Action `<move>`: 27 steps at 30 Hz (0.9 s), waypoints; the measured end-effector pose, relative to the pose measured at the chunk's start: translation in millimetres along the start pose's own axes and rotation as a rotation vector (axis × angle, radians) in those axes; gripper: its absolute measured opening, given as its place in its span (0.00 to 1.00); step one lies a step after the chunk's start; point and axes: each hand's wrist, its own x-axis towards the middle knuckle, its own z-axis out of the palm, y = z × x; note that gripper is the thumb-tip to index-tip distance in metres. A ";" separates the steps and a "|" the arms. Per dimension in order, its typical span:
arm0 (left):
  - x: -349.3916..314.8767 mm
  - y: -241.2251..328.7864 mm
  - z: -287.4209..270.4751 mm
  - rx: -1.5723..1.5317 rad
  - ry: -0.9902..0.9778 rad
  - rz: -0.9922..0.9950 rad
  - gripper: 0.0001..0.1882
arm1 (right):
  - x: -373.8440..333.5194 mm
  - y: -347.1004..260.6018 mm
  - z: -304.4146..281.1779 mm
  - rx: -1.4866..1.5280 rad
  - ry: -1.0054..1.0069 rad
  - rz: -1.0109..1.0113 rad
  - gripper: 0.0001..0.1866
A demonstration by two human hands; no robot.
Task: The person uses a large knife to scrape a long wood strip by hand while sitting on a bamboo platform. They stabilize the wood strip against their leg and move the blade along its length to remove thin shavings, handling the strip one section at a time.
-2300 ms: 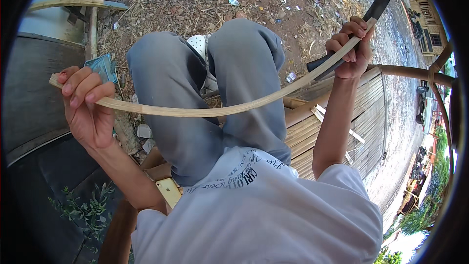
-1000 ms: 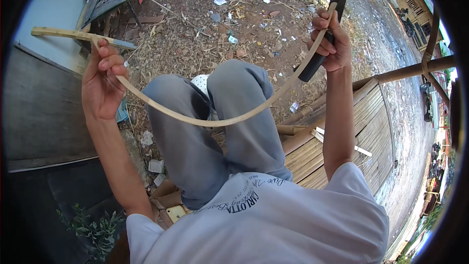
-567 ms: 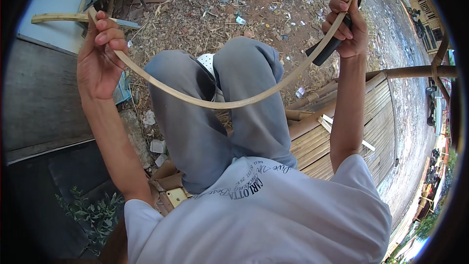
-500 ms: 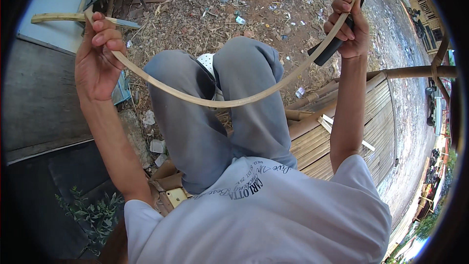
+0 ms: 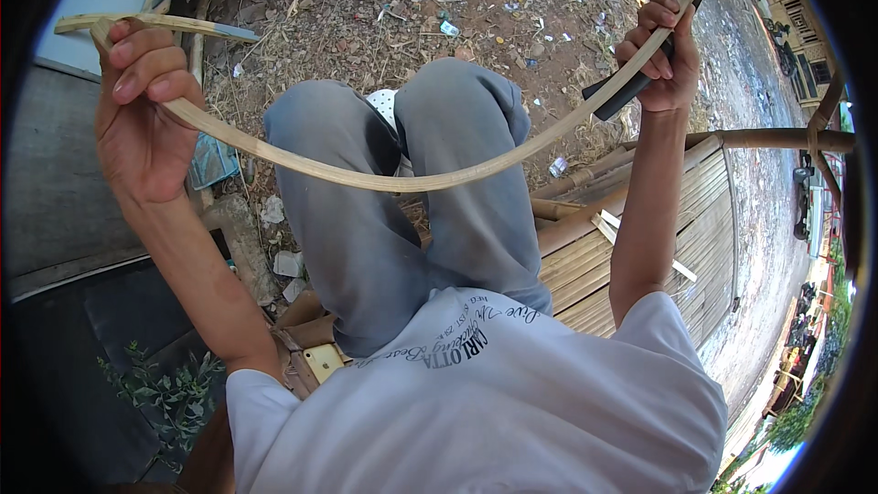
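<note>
A long pale bamboo strip (image 5: 402,180) is bent into a downward bow above my knees. My left hand (image 5: 142,110) grips its left end, raised at the upper left. My right hand (image 5: 660,57) holds the strip's right end together with a dark-handled knife (image 5: 640,64), whose dark blade runs up past the hand to the top right. I am seated, in grey trousers (image 5: 402,210) and a white shirt.
Bare dirt with straw and litter (image 5: 439,0) lies beyond my knees. A platform of bamboo slats (image 5: 640,247) with a thick bamboo pole (image 5: 777,139) is to my right. A grey slab (image 5: 55,183) and a small green plant (image 5: 165,393) are at my left.
Both hands rose from about knee height with the strip, which bowed more deeply. In the last half second they barely moved.
</note>
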 end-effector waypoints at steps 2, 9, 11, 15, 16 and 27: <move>-3.4 2.5 3.7 0.022 -0.043 -0.002 0.07 | 3.6 2.3 -0.4 0.022 -0.013 0.005 0.10; -10.6 -12.4 11.2 -0.204 -0.085 0.277 0.02 | 0.6 2.0 -12.0 0.080 0.089 -0.178 0.13; -18.2 -26.6 8.0 -0.162 -0.067 0.461 0.04 | -6.2 7.8 -31.0 -0.002 0.194 -0.241 0.18; -34.9 -63.8 1.7 -0.013 0.058 0.647 0.05 | -37.6 29.8 -49.6 -0.465 0.903 0.113 0.21; -42.6 -67.7 3.6 0.056 0.093 0.691 0.04 | -46.6 35.9 -52.4 -0.547 1.021 0.222 0.23; -66.3 -91.6 56.5 0.440 0.129 0.647 0.05 | -55.9 107.1 107.1 -1.491 0.561 0.407 0.23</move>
